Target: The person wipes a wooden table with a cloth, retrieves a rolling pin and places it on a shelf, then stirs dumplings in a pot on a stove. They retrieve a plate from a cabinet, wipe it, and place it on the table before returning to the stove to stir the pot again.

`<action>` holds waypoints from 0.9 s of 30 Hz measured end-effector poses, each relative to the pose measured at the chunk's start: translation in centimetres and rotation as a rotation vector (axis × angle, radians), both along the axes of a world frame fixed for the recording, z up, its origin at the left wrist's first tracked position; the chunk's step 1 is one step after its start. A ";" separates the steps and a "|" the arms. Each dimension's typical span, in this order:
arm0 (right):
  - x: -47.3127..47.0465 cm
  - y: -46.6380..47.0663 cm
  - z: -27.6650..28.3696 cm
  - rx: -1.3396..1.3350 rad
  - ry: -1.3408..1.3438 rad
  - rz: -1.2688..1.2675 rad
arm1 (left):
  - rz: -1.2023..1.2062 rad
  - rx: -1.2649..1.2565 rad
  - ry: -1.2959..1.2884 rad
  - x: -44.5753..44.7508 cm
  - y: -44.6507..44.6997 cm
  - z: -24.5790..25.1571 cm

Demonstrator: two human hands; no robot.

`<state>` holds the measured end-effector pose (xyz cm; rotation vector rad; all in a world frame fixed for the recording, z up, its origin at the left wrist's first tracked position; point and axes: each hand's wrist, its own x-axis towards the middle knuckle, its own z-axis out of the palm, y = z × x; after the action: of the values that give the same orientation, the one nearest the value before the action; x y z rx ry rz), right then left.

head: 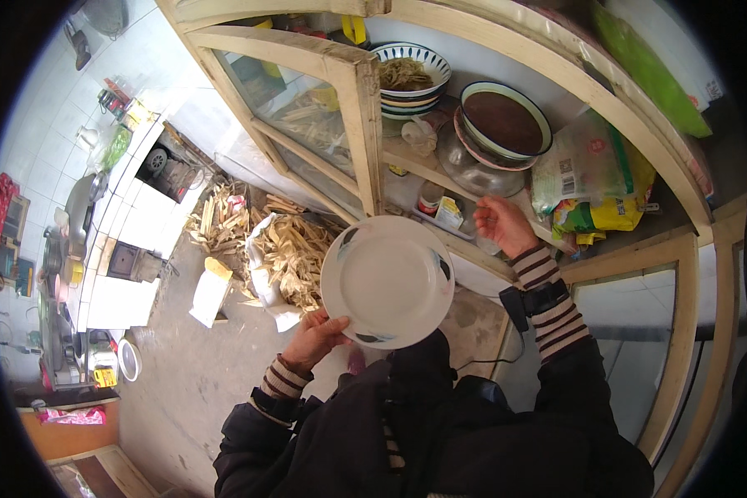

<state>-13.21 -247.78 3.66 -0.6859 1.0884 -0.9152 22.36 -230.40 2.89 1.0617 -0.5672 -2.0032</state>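
My left hand grips the rim of a white ceramic plate with dark and blue marks on its edge, its empty face turned up. My right hand holds nothing visible; its fingers are partly curled at the edge of a wooden cupboard shelf, near a small tray with a jar and a yellow-and-white packet. Above that hand, an enamel basin of dark brown contents rests on other dishes over a metal bowl. Left of it stands a stack of bowls, the top one holding shredded food.
An open glazed cupboard door juts out on the left; another door stands at the right. Plastic bags fill the shelf's right side. Corn husks lie on the floor beside a tiled stove.
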 end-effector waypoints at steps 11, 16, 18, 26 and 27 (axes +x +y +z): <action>16.1 7.5 5.7 -0.121 -0.246 0.575 | 0.184 -0.221 0.004 6.8 4.8 1.4; 25.8 10.8 7.5 -0.331 -0.084 0.693 | 0.380 -0.331 -0.125 13.2 11.6 3.2; 29.9 12.8 8.0 -0.385 -0.084 0.785 | 0.480 -0.382 -0.184 16.0 15.0 3.9; 48.2 24.2 10.2 -0.657 -0.077 1.023 | 1.056 -0.405 -0.445 25.3 30.4 6.9; 50.3 25.9 10.2 -0.695 -0.107 1.026 | 1.116 -0.409 -0.476 26.1 32.2 7.3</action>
<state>37.07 -221.90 13.88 -1.5510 0.1792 -0.3809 48.51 -198.15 10.16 1.2037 -0.4338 -0.6400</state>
